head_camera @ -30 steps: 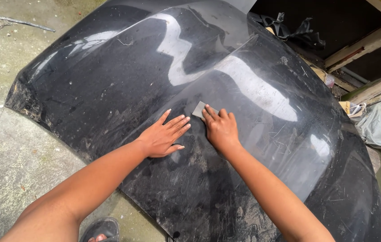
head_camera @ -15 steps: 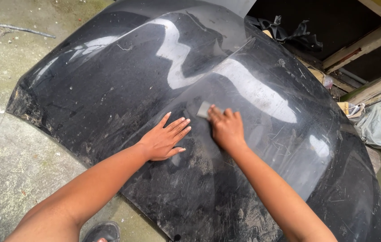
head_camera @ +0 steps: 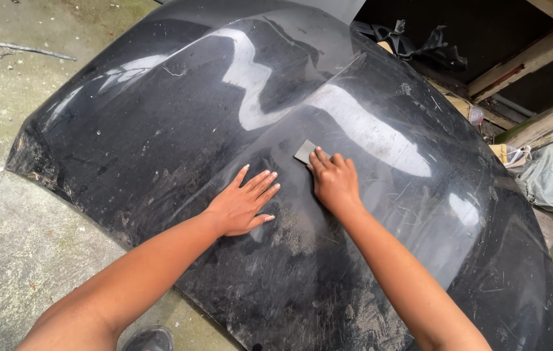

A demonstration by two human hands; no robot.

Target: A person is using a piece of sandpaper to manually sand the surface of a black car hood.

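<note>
Concrete yard; black car hood (head_camera: 159, 130). Right hand (head_camera: 335, 184) fingers together pressing grey sanding pad (head_camera: 305, 152) flat; left hand (head_camera: 242, 203) spread, bracing. Best kept flat, pressure even.

clear plastic bag (head_camera: 552, 179), far right, crumpled

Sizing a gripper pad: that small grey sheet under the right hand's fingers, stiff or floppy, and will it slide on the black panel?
The grey sheet looks thin and flat, so probably floppy and very light. The right hand presses it onto the glossy black panel, so it likely slides only under pressure. No roll or tip risk.
</note>
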